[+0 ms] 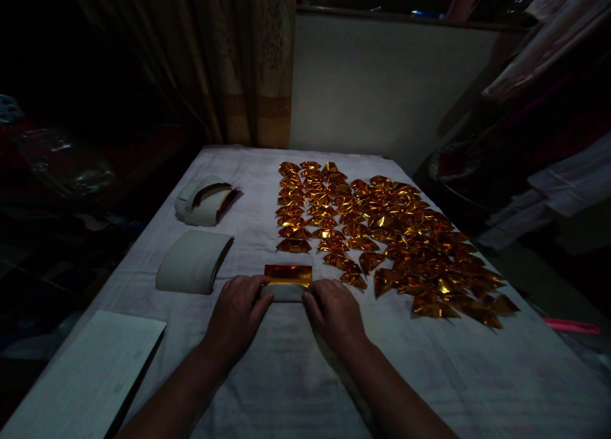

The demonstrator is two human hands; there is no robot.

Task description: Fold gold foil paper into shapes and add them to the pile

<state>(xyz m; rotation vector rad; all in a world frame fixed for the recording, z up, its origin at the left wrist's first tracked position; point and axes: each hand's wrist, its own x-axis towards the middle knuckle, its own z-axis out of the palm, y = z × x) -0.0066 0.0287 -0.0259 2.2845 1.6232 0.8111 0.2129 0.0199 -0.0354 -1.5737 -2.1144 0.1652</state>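
Between my two hands lies a sheet of gold foil paper (288, 272) on the cloth-covered table, its near part folded up so the pale back shows. My left hand (242, 308) pinches the left end of the fold with thumb and fingers. At the right end, my right hand (333, 308) grips the same fold. Just beyond and to the right stand many folded gold foil pieces (329, 234), shaped like small boats, in rows that crowd together toward the right.
A curved stack of pale sheets (193, 261) lies left of my hands, with curled gold-edged sheets (203, 203) behind it. A flat white box or pad (86, 375) is at the near left. Hanging clothes (563, 133) border the right side; a curtain (238, 63) hangs behind.
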